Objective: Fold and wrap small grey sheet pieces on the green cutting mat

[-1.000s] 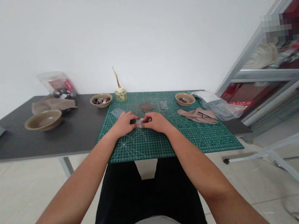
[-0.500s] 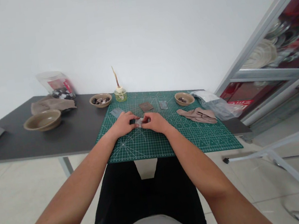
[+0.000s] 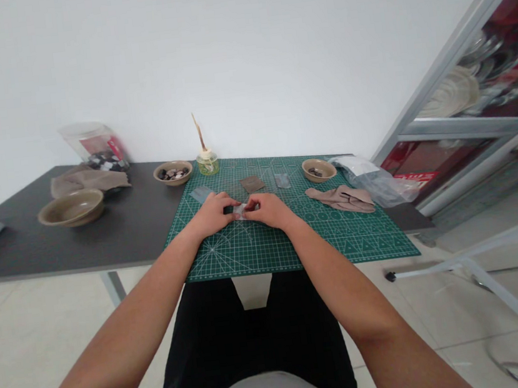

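Between my hands, low over the green cutting mat (image 3: 266,250), is a small translucent plastic piece (image 3: 241,211), perhaps a little bag. My left hand (image 3: 215,213) pinches its left side between thumb and fingers. On the other side, my right hand (image 3: 265,209) grips it with bent fingers. My fingers partly hide it, so its contents cannot be made out. Just beyond lie a brown square (image 3: 252,184) and a clear plastic piece (image 3: 282,180). Another clear piece (image 3: 201,193) rests behind my left hand.
A bowl of dark and pinkish pieces (image 3: 173,173) and a glass jar with a brush (image 3: 208,162) stand at the back left. To the right are a smaller-filled bowl (image 3: 319,170), a crumpled cloth (image 3: 342,199) and a plastic bag (image 3: 375,180). Farther left sits a wide bowl (image 3: 71,211).
Both hands stay almost in place, still holding the small plastic piece; the right fingers shift slightly on it. The camera view has moved a little.
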